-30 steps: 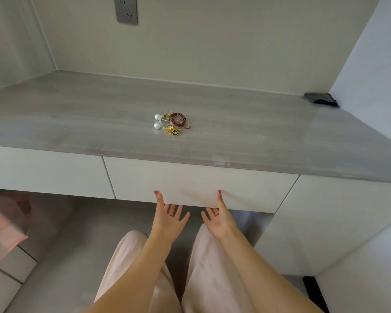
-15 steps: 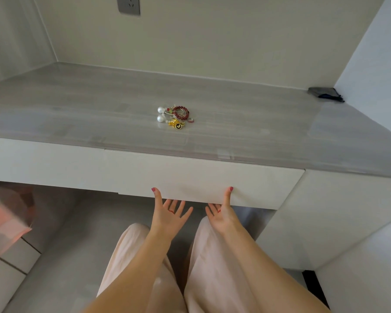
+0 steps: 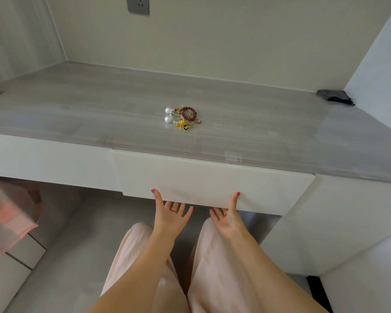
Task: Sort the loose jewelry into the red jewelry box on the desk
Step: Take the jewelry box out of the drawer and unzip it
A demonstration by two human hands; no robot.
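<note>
A small pile of loose jewelry [image 3: 182, 117] lies mid-desk: two white pearls, a dark red bead bracelet, a gold charm, a small ring. No red jewelry box is in view. Below it, a white drawer front [image 3: 212, 177] sticks out slightly from the desk's face. My left hand [image 3: 169, 216] and my right hand [image 3: 227, 219] hold its lower edge, thumbs up on the front, fingers reaching under it with their tips hidden.
The grey wood-grain desk [image 3: 77, 109] sits in an alcove with walls on three sides. A dark pouch [image 3: 334, 97] lies in the far right corner. A wall socket [image 3: 137, 5] is above. A pink cloth [image 3: 7, 218] is at the left, and my legs are below.
The drawer front has come forward out of the desk's face, with both hands staying on its lower edge. The view has shifted closer to the desk.
</note>
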